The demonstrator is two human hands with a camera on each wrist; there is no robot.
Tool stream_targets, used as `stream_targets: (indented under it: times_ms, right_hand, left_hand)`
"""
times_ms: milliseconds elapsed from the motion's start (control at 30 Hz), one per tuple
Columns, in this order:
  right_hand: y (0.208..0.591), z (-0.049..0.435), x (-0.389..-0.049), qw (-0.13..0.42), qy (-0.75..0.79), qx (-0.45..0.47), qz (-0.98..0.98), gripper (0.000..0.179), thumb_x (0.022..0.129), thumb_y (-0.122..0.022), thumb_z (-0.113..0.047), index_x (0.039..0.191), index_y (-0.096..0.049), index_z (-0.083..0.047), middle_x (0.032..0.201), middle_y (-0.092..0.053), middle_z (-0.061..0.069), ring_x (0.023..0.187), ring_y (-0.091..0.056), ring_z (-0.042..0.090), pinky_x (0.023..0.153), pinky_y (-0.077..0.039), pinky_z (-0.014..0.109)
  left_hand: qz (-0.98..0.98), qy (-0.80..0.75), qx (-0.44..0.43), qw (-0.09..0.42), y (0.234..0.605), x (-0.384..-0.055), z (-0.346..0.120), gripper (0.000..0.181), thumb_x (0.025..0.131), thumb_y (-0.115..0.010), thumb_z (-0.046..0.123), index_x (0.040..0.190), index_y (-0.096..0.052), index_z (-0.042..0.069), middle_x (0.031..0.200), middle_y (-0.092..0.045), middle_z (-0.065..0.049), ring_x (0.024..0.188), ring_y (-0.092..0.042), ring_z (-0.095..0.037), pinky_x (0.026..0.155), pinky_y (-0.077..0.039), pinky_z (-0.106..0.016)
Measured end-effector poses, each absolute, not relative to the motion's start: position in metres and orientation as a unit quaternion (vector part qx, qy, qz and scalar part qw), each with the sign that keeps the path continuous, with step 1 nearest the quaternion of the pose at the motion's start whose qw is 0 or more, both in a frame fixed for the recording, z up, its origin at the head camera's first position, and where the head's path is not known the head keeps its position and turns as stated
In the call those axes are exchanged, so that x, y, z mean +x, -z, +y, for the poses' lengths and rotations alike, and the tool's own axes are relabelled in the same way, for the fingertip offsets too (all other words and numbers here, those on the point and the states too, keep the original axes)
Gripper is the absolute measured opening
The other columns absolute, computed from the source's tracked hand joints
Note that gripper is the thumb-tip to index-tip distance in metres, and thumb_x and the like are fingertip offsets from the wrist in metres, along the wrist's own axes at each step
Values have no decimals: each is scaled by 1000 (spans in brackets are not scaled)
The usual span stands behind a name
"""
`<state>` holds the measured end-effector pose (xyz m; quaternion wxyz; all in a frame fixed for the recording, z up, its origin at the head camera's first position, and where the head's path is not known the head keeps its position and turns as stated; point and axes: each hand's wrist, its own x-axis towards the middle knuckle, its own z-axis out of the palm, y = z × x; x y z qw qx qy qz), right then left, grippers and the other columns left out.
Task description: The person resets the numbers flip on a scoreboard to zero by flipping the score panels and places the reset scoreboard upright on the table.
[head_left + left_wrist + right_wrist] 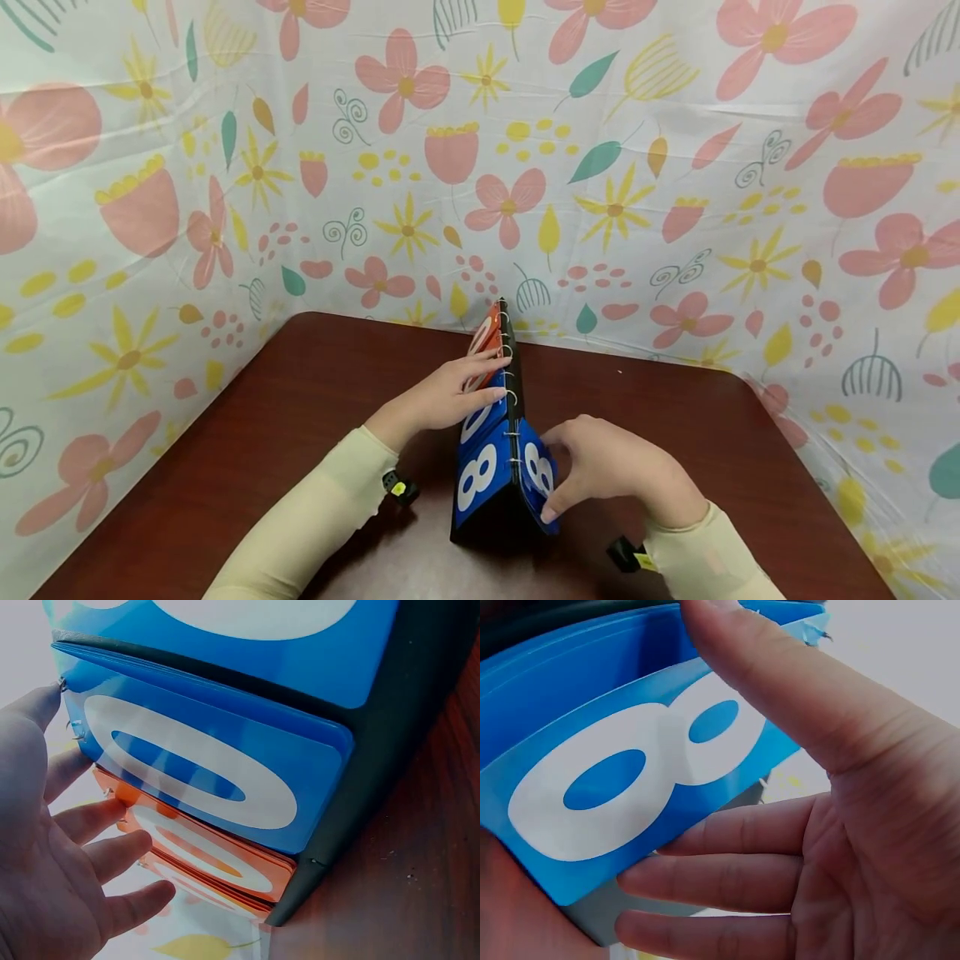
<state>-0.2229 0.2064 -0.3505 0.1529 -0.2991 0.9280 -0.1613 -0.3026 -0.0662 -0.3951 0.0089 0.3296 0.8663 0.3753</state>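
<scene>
A black tabletop flip scoreboard point(514, 354) stands like a tent on the table, its ridge running away from me. White rings along the ridge carry blue and orange number cards. My left hand point(450, 392) lies over the ridge from the left, fingers extended and touching the ring edge. Beside it, the left wrist view shows a blue card with a 0 point(202, 761) and orange cards point(217, 851). On the right slope, my right hand point(611, 462) pinches a blue card with an 8 point(634, 776), thumb across its face. Another blue 8 card point(477, 477) hangs on the left slope.
The dark reddish-brown table point(360, 350) extends on both sides of the scoreboard. A white curtain point(480, 200) with flowers and leaves hangs behind and beside it. Small black devices sit at both wrists.
</scene>
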Motion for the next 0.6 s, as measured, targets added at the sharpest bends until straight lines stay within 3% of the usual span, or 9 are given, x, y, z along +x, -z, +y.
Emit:
stream_targets:
  times_ms: [167,300,467,600]
  right_hand:
    - [344,217,-222,153,186,-299,923,78,66,-92,-59,125,-70,-13,103,-73,-9,91,-69,13,77,-60,29]
    - [335,229,-220,137,189,-294,927,78,67,-90,-59,128,-67,-16,107,-72,-8,91,-65,12,76,-58,26]
    - [322,247,-218,80,183,-296,934,85,67,-87,-65,136,-65,-19,119,-70,-10,97,-60,8,80,-54,26]
    - [311,263,-215,26,205,-318,925,75,73,-86,-60,138,-64,-30,118,-65,-14,100,-58,7,80,-53,24]
  left_hand:
    - [867,-377,327,6,398,-301,-65,64,100,-52,64,157,-41,38,170,-28,9,159,-25,-22,125,-31,-58]
    - [867,-377,326,6,399,-299,-65,64,100,-52,63,158,-40,39,170,-28,9,159,-26,-23,125,-31,-58]
    - [868,-377,323,3,399,-297,-65,63,100,-55,59,158,-39,39,171,-27,7,159,-27,-23,124,-32,-56]
    - [871,-375,318,3,398,-296,-65,62,100,-54,60,157,-38,43,171,-27,7,158,-28,-22,123,-34,-57]
